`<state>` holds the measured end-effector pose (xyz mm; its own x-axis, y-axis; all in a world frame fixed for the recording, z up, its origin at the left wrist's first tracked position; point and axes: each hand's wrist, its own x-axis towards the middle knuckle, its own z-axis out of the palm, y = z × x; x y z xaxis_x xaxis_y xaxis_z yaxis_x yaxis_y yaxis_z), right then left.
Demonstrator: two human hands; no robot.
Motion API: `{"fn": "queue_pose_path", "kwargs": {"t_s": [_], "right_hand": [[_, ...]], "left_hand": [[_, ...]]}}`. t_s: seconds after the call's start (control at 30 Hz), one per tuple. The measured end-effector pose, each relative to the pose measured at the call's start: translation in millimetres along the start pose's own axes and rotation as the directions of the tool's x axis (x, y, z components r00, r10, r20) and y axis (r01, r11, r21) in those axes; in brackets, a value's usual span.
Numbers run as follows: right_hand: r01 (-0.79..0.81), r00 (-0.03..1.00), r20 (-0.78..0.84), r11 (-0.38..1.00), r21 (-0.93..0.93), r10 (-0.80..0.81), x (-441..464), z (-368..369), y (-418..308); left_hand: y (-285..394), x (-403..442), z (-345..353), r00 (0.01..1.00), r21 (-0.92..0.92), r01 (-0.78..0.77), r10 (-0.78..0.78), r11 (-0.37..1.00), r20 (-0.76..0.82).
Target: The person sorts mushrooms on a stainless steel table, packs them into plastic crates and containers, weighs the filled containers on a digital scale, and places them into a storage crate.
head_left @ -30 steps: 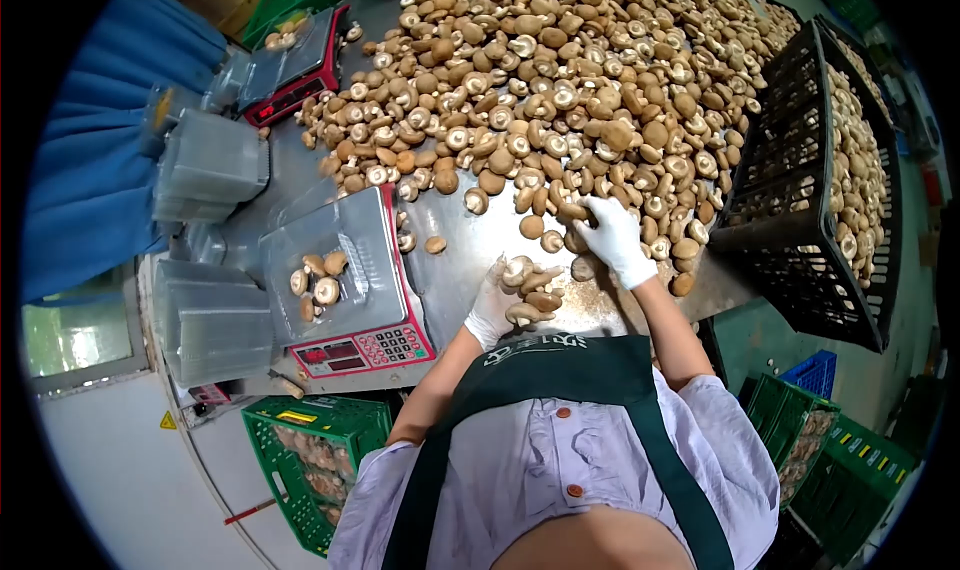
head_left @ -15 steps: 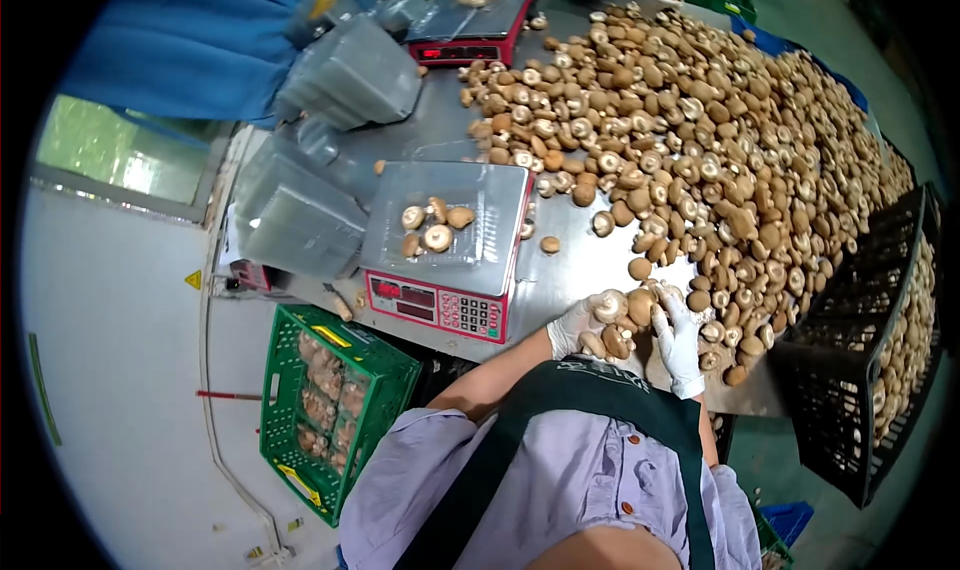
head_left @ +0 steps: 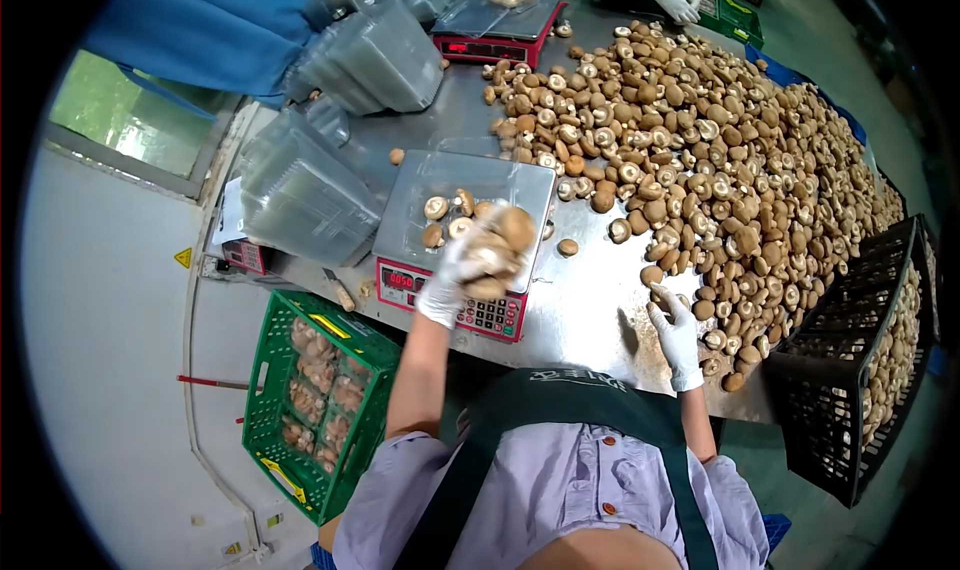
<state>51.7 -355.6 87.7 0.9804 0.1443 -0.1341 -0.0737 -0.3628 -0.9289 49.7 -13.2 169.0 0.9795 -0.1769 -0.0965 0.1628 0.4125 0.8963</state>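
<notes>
My left hand (head_left: pixel 458 275), white-gloved and blurred by motion, holds several mushrooms (head_left: pixel 498 252) above the front right part of the near scale (head_left: pixel 398 275). A clear tray (head_left: pixel 480 185) lies on that scale with several mushrooms (head_left: pixel 436 208) in it, partly covered by my hand. The red display is lit. My right hand (head_left: pixel 677 345), also gloved, is at the lower edge of the mushroom pile (head_left: pixel 735 210). Its fingers are bent, and the fingertips reach toward a mushroom (head_left: pixel 652 275); whether they grip anything is unclear.
Stacked clear trays (head_left: pixel 315 195) stand left of the scale. A second scale (head_left: pixel 495 45) is behind. A black crate (head_left: pixel 850 370) of mushrooms is at right, a green crate (head_left: pixel 320 410) with packed trays at lower left. Across the table are a co-worker's gloved hands (head_left: pixel 675 2).
My left hand has moved left from beside my right hand to over the scale, carrying mushrooms. My right hand has parted from them and stays near the pile. The view has also swung left.
</notes>
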Motion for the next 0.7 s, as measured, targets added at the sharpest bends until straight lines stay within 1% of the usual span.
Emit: {"fn": "queue_pose_path", "kwargs": {"t_s": [0.03,0.07,0.1,0.13,0.17,0.2,0.23,0.27,0.3,0.37,0.4,0.43,0.5,0.53,0.57,0.6,0.63,0.67,0.7], "right_hand": [[-0.004,1.000,-0.010,1.000,-0.007,0.004,1.3,5.4,-1.9],[-0.005,1.000,0.002,0.999,-0.043,0.005,2.2,10.3,-3.4],[-0.006,1.000,0.011,0.997,-0.082,0.007,3.3,14.7,-4.8],[-0.004,1.000,-0.001,0.998,-0.066,0.004,4.9,20.8,-6.0],[-0.025,1.000,0.008,0.999,-0.042,0.025,6.6,26.5,-7.9],[-0.022,1.000,0.008,0.998,-0.065,0.022,7.4,31.4,-15.0],[-0.016,1.000,0.009,0.996,-0.086,0.017,8.9,37.1,-22.5],[-0.046,0.998,0.037,0.993,-0.113,0.050,10.0,40.1,-32.3],[-0.006,0.999,0.050,0.993,-0.117,0.012,14.1,45.4,-21.9],[0.010,1.000,0.031,0.994,-0.106,-0.007,18.2,53.4,-18.4],[-0.024,1.000,0.012,0.995,-0.098,0.025,18.5,55.6,-22.8],[-0.027,1.000,-0.002,0.994,-0.105,0.027,20.8,56.6,-22.7],[-0.038,0.999,-0.031,0.988,-0.148,0.034,22.9,61.2,-20.9],[-0.086,0.996,-0.039,0.984,-0.153,0.081,23.1,61.8,-29.1],[-0.095,0.995,-0.048,0.983,-0.159,0.088,24.3,64.2,-27.6],[-0.097,0.993,-0.081,0.982,-0.161,0.085,26.8,67.1,-23.4],[-0.099,0.990,-0.115,0.982,-0.162,0.081,29.8,69.0,-20.9],[-0.129,0.985,-0.139,0.978,-0.167,0.106,35.0,71.1,-20.9],[-0.122,0.981,-0.181,0.956,-0.266,0.074,45.5,71.7,-4.4]], "left_hand": [[16.6,-2.8,-13.9,0.998,0.067,-0.051,0.054,0.996,-0.038],[28.4,-1.1,-29.8,0.984,0.397,-0.147,0.176,0.906,-0.038],[35.7,3.2,-40.9,0.956,0.676,-0.221,0.294,0.703,0.007],[45.4,6.6,-38.3,0.934,0.840,-0.267,0.341,0.472,0.104],[45.1,10.0,-51.5,0.940,0.967,-0.237,0.272,0.088,0.206],[35.0,12.1,-57.3,0.959,0.975,-0.180,0.196,-0.126,0.203],[22.4,14.9,-65.9,0.975,0.930,-0.130,0.126,-0.343,0.182],[0.7,22.5,-84.9,0.956,0.960,-0.158,0.206,-0.230,0.207],[-2.9,22.1,-91.2,0.940,0.953,-0.213,0.222,-0.217,0.261],[0.7,17.4,-86.6,0.941,0.958,-0.220,0.218,-0.182,0.258],[2.6,13.5,-82.5,0.948,0.958,-0.197,0.210,-0.208,0.241],[8.3,8.2,-74.0,0.973,0.969,-0.123,0.167,-0.216,0.161],[11.7,3.6,-75.7,0.969,0.951,-0.113,0.180,-0.289,0.169],[17.6,0.6,-76.1,0.962,0.967,-0.111,0.221,-0.227,0.163],[24.1,-1.3,-77.8,0.953,0.980,-0.113,0.262,-0.166,0.154],[26.3,-3.2,-84.1,0.930,0.992,-0.119,0.346,-0.030,0.123],[34.6,-6.6,-86.4,0.905,0.989,-0.130,0.416,0.071,0.089],[40.0,-8.9,-92.2,0.883,0.985,-0.109,0.468,0.133,0.034],[44.0,-10.5,-99.3,0.858,0.977,-0.091,0.513,0.195,-0.023]]}}
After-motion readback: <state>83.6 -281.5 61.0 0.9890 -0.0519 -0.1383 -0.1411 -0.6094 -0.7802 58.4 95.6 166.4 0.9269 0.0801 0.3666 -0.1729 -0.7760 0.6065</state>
